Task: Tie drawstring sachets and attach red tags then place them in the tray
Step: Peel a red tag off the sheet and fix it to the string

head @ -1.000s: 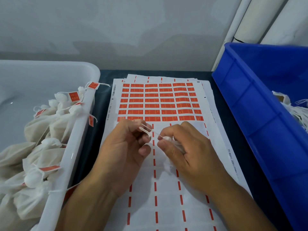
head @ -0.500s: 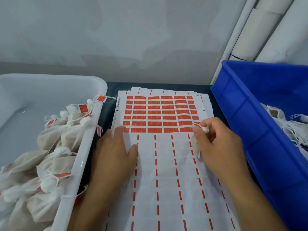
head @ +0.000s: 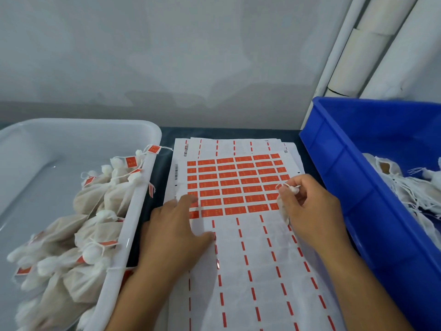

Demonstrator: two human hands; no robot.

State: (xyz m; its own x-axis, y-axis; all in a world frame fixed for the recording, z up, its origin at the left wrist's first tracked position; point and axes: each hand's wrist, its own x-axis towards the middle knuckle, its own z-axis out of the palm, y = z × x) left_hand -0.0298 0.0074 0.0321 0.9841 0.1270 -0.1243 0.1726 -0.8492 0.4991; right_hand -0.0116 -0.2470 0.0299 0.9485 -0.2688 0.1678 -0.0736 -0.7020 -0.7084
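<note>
Closest to us, our left hand (head: 176,237) lies flat on the sticker sheet (head: 257,271), fingers straight and pressing the paper down, index tip touching the left edge of the red block. Our right hand (head: 312,211) sits at the sheet's right edge with the fingers curled around a small white sachet (head: 282,211), and its thumb and index pinch the drawstring (head: 292,187) just at the edge of the red labels.

The sheet under both hands is glossy white backing paper. The near half is stripped, leaving only dashed red lines running toward us. Just beyond our fingertips sits the block of red tags (head: 235,185), small rectangles in neat rows; we count about eight rows, though our hands cover some at both ends. More sheets are stacked underneath, edges peeking out at the far end.

Left of the left hand, touching the sheet stack's side, is the white tray (head: 133,218), smooth plastic with rounded corners. It's piled with soft, cloth-like tied sachets (head: 95,235), too bunched up to count, several showing red tags, one tag draped over the rim.

Right of the right hand is a blue crate (head: 358,187), rigid plastic with ribbed walls, holding untied sachets (head: 410,187) with loose strings.

Farthest off: a grey wall and pale pipes (head: 372,44).
</note>
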